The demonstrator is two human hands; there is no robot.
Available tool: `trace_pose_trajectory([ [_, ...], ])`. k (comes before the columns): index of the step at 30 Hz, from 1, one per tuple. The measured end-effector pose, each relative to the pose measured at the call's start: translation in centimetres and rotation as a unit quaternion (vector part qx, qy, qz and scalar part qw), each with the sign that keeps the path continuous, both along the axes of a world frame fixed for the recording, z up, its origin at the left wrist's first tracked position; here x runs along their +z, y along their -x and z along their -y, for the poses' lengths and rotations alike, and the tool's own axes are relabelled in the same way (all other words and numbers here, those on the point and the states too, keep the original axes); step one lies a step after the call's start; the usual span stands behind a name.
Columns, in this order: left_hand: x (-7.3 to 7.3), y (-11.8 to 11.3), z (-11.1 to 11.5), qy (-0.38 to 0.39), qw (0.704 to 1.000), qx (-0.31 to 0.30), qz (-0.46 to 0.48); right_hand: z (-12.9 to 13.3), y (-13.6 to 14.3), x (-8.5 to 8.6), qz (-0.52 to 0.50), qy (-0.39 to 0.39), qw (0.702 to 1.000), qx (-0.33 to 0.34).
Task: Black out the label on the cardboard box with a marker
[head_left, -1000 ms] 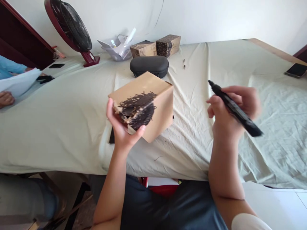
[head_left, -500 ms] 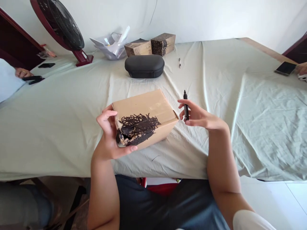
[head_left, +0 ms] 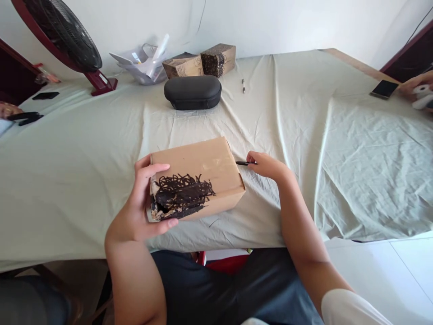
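A brown cardboard box (head_left: 199, 158) is held at a tilt above the cloth, its torn near-left corner covered in black scribbles. My left hand (head_left: 138, 198) grips its left end, fingers over the top and thumb along the lower front edge. On the box's right side, my right hand (head_left: 264, 164) is closed around a black marker (head_left: 243, 163). The marker points left, its tip at the box's right end; I cannot tell whether it touches, as that face is turned away.
Behind the box lie a black zip case (head_left: 192, 92), two scribbled boxes (head_left: 219, 58), a clear plastic basket (head_left: 144, 72) and a small pen (head_left: 243, 85). A fan (head_left: 61, 36) stands back left. Phones (head_left: 384, 89) and other people's hands (head_left: 417, 85) are at both sides of the cloth-covered table (head_left: 287, 113).
The marker has gone from upright to lying level, pointed at the box's right end, as my right hand turned and closed in. The box has tilted slightly; the whole view has shifted.
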State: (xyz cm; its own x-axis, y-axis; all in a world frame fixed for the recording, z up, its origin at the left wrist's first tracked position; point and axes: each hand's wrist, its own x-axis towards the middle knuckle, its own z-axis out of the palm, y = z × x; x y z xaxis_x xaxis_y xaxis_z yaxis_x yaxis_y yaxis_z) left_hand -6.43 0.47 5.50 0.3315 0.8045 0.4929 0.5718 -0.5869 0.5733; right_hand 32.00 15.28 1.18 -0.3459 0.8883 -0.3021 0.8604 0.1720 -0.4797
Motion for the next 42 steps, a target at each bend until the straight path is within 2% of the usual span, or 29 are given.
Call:
trace_pose_trajectory([
  [6, 0.5, -0.2, 0.5, 0.002, 1.000, -0.001, -0.022, 0.2, 0.1, 0.1, -0.004, -0.005, 1.000, -0.004],
  [10, 0.7, 0.2, 0.6, 0.000, 0.999, -0.026, -0.044, 0.4, 0.2, 0.0, 0.009, -0.009, 1.000, -0.003],
  [12, 0.9, 0.0, 0.9, 0.022, 0.999, -0.016, -0.032, 0.5, 0.6, -0.2, 0.018, -0.022, 1.000, -0.001],
  [16, 1.6, -0.9, 1.9, 0.092, 0.996, 0.016, 0.014, 0.8, 2.6, -1.0, 0.024, -0.078, 0.997, 0.015],
  [23, 2.0, -1.5, 2.0, 0.103, 0.994, -0.001, 0.022, 1.7, 7.8, -3.4, 0.032, -0.181, 0.983, 0.030],
  [26, 2.0, -1.6, 2.1, 0.111, 0.994, 0.001, 0.018, 1.5, 8.9, -3.8, 0.015, -0.198, 0.980, 0.029],
  [31, 2.0, -2.2, 2.1, 0.117, 0.993, 0.002, 0.012, 0.8, 7.6, -2.8, -0.030, -0.221, 0.975, -0.008],
  [36, 1.7, -3.8, 1.5, 0.118, 0.993, -0.008, 0.027, 0.9, 6.0, -1.9, -0.054, -0.235, 0.969, -0.054],
  [42, 1.7, -4.7, 1.1, 0.126, 0.991, -0.026, 0.036, 1.2, 5.6, -1.9, -0.074, -0.246, 0.965, -0.052],
])
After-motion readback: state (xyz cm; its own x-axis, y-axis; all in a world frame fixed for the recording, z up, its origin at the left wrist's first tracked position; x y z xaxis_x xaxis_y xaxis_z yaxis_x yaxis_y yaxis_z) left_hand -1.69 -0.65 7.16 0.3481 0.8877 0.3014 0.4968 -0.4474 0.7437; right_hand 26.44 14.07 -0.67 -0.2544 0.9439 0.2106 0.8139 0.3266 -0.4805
